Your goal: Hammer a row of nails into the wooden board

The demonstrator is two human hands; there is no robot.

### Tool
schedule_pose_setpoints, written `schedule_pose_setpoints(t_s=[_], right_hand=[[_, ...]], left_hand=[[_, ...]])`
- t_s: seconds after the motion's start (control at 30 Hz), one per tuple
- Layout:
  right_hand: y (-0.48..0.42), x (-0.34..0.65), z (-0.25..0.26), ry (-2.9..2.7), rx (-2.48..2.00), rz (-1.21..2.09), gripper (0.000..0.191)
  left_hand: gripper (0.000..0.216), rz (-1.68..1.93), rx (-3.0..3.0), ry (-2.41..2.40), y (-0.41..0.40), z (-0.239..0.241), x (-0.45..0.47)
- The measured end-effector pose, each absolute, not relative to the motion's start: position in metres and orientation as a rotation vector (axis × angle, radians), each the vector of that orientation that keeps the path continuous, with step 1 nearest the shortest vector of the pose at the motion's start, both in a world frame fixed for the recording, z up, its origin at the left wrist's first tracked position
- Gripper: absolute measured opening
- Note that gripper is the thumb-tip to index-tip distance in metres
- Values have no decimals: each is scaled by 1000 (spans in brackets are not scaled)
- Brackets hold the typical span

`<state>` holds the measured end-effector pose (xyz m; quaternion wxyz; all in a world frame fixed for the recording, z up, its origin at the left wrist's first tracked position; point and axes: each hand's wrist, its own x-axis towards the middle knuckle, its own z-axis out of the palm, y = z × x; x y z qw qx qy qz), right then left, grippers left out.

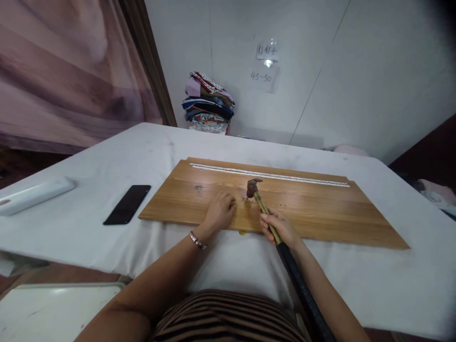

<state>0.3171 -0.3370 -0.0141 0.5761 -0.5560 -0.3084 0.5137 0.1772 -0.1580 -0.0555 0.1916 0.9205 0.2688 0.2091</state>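
Observation:
A long wooden board [320, 209] lies flat on the white-covered table [142, 142]. My right hand [281, 229] is closed around the yellow shaft of a hammer [253, 187], whose head hovers just over the board's middle. My left hand [220, 210] rests on the board just left of the hammer head, fingers curled in a pinch; what they hold is too small to make out. A row of small nails [270, 204] stands in the board to the right of the hammer head. A small heap of loose nails [198, 189] lies on the board's left part.
A white strip [270, 175] runs along the board's far edge. A black phone [127, 204] lies left of the board, and a white oblong object [33, 194] sits at the table's left edge. Folded clothes [208, 104] are stacked against the back wall.

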Motion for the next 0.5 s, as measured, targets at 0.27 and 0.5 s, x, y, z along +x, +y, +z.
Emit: schedule_pose_setpoints(t_s=[0.27,0.5], right_hand=[[-334,317,-18,-730,-1321,1229,43],[-335,317,-19,-697,-1269,1206,46]], left_hand=[[17,561,2613,695,-161,-56,179],[17,566,2618,701,-161,-58,179]])
